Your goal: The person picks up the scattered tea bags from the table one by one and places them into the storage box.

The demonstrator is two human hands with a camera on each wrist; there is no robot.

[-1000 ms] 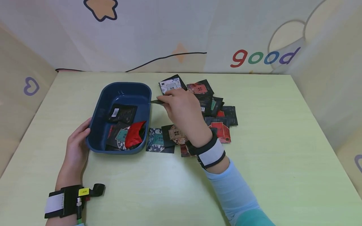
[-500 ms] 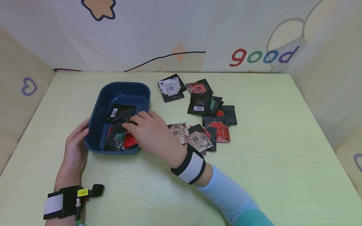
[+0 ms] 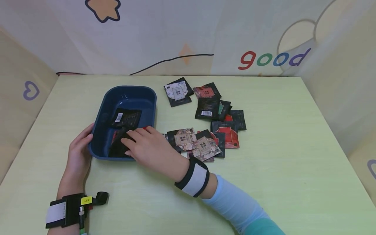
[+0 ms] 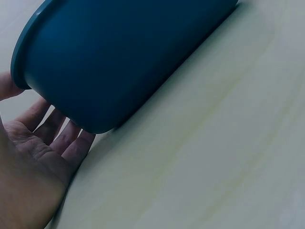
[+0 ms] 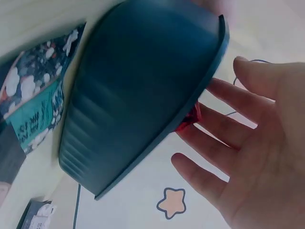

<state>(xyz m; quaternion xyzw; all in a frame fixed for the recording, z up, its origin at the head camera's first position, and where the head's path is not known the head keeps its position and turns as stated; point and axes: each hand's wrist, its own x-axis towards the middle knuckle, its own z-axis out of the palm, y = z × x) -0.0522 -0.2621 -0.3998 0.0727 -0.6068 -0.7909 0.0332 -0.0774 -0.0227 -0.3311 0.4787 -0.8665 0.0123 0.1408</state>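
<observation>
Left hand (image 3: 80, 145) had its fingers pretty straight against the left side of the blue tub (image 3: 144, 101). Right hand (image 3: 155, 148) was over the near right corner, fingers loosely spread, red packet (image 5: 189, 119) right by them. Black packets (image 3: 126, 117) sat inside, loose packets (image 3: 207, 107) right of it on the desk (image 3: 273, 163).

I see one bin (image 3: 126, 94) and two straps (image 3: 194, 179). On the one desk (image 3: 279, 147) lie at least ten packets (image 3: 207, 107), in the bin at least three; overlaps hide exact numbers.
</observation>
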